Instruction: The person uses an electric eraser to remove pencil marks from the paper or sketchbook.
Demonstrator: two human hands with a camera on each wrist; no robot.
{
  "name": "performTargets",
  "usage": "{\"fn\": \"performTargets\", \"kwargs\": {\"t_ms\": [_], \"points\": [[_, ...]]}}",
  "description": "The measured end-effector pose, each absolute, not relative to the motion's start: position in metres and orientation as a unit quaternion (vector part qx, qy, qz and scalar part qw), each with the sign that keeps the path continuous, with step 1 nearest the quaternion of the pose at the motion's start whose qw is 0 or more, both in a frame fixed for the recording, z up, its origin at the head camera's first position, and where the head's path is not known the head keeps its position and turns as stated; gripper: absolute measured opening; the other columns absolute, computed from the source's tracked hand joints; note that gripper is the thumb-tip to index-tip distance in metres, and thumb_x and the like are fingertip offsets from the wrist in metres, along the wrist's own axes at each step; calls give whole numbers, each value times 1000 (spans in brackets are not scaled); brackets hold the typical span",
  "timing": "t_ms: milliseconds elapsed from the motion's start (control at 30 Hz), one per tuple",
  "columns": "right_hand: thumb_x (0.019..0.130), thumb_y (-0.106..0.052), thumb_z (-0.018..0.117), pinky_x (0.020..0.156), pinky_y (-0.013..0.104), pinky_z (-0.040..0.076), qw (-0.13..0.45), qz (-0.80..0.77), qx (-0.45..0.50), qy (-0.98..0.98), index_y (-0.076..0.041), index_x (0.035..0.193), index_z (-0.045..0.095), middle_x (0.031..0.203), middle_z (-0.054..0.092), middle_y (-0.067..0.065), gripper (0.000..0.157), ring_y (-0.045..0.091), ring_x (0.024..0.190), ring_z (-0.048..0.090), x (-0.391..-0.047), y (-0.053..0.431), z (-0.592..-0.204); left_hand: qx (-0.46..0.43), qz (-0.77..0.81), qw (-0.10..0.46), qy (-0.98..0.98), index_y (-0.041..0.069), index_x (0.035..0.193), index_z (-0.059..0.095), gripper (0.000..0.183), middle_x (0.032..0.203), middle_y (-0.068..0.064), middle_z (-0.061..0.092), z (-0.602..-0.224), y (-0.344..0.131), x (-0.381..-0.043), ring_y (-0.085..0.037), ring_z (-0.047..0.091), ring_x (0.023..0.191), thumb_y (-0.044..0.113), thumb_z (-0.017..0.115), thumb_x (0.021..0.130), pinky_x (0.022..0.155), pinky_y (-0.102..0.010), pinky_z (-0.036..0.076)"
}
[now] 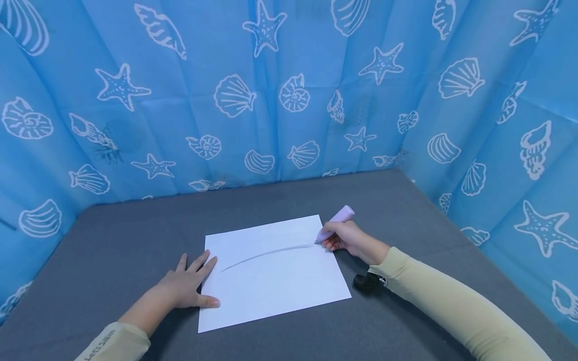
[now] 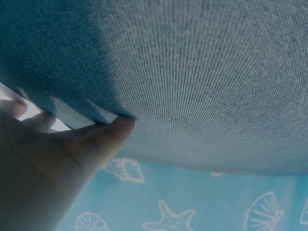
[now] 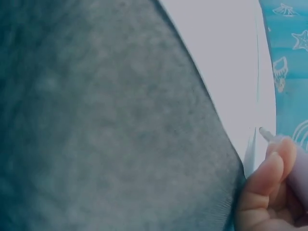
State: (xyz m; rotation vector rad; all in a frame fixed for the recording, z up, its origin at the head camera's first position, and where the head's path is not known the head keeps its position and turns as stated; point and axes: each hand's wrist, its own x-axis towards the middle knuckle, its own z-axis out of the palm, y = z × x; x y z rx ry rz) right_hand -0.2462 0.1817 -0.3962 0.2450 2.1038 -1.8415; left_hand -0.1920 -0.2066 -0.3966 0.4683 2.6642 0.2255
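A white sheet of paper [image 1: 275, 288] lies slightly skewed on the grey cloth. My left hand [image 1: 184, 287] is spread over its left edge, thumb and fingertips resting on the paper. In the left wrist view the same hand [image 2: 53, 163] has its fingers extended against the cloth. My right hand [image 1: 346, 238] pinches a thick lilac pen [image 1: 342, 215] at the sheet's right edge. The pen leans to the right, its narrow tip at the right end of a thin grey curved line [image 1: 266, 251]. Up close in the right wrist view, thumb and forefinger grip the pen [image 3: 299, 168].
Grey cloth [image 1: 149, 240] covers the table on all sides of the paper. A blue curtain [image 1: 271, 125] with white shells and starfish hangs behind it and along the right side. A small black device [image 1: 367, 283] sits under the right sleeve's cuff.
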Motion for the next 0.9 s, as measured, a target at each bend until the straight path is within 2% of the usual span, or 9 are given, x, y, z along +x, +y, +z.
{"fn": "performTargets", "kwargs": {"t_ms": [400, 633, 900], "points": [[86, -9, 59, 52, 22, 46, 169, -629, 87, 754, 10, 95, 59, 62, 57, 6, 21, 10, 51, 53, -245, 176, -398, 169, 80, 209, 960, 7, 153, 28, 112, 158, -22, 15, -398, -207, -193, -66, 6, 133, 69, 71, 71, 92, -80, 23], [87, -10, 59, 51, 22, 46, 175, -623, 80, 758, 10, 95, 59, 62, 57, 6, 22, 10, 50, 53, -244, 177, -395, 164, 88, 206, 961, 9, 153, 28, 120, 159, -19, 15, -408, -212, -196, -63, 5, 136, 79, 66, 64, 93, -80, 21], [89, -11, 57, 52, 22, 47, 184, -627, 79, 753, 10, 96, 59, 64, 59, 7, 22, 10, 52, 55, -243, 183, -395, 165, 81, 214, 959, 8, 153, 27, 113, 159, -22, 14, -399, -208, -195, -65, 4, 134, 70, 71, 70, 93, -80, 22]]}}
